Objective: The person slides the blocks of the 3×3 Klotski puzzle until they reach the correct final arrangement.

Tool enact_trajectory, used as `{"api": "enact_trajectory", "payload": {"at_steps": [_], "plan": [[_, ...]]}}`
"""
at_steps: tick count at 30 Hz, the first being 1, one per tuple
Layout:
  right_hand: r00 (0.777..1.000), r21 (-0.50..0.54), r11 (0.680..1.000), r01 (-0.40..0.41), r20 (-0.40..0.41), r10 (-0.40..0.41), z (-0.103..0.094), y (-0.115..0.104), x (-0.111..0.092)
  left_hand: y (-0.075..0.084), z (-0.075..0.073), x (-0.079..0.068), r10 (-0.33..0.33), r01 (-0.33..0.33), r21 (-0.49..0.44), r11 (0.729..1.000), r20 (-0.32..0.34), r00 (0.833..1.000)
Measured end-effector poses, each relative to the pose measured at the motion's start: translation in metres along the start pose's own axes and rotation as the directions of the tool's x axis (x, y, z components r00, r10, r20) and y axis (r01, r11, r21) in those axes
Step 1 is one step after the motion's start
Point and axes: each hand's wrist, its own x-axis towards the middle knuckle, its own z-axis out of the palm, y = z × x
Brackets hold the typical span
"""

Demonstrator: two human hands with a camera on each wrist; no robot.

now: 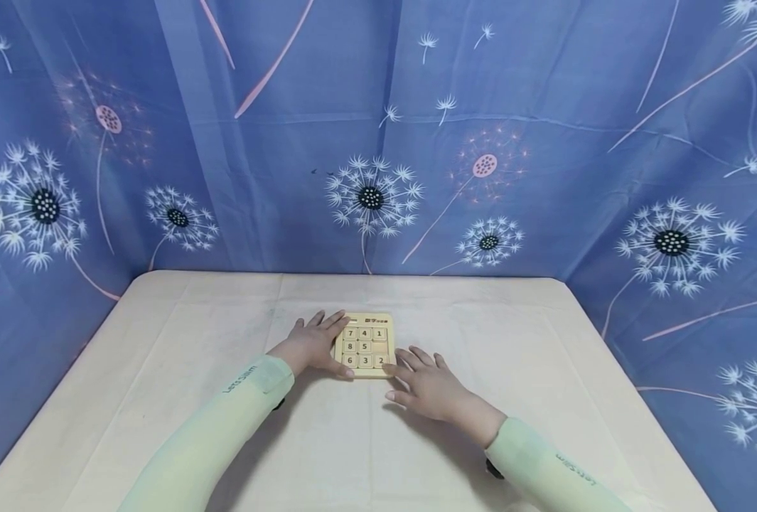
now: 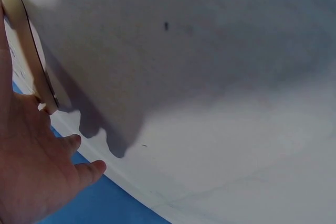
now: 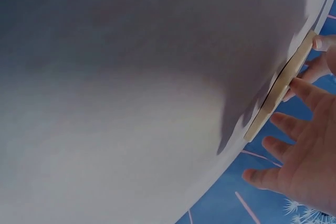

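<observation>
A pale yellow number sliding puzzle (image 1: 365, 346) lies flat on the table. Its rows read 7 4 1, then 8 5 and a gap at the right, then 6 3 2. My left hand (image 1: 317, 346) holds the board by its left side, thumb at the lower left corner and index finger at the upper left. In the left wrist view the board's edge (image 2: 29, 45) shows beside that hand. My right hand (image 1: 432, 387) has its index fingertip on the 2 tile, with the other fingers spread loosely off the right side. The right wrist view shows the board edge-on (image 3: 278, 90).
The table (image 1: 180, 398) has a cream cover and rounded far corners. Blue curtains (image 1: 276, 178) with dandelion prints stand behind it and along both sides. Pale green sleeves (image 1: 205, 427) cover both forearms.
</observation>
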Motion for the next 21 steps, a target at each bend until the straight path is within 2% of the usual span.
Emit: {"api": "enact_trajectory", "payload": {"at_steps": [21], "plan": [[1.000,0.038,0.999,0.000,-0.005,0.000,-0.0018,-0.0005,-0.0006,-0.0006,0.0010,0.0015,0.004,-0.004,0.011,1.000,-0.006,1.000]]}}
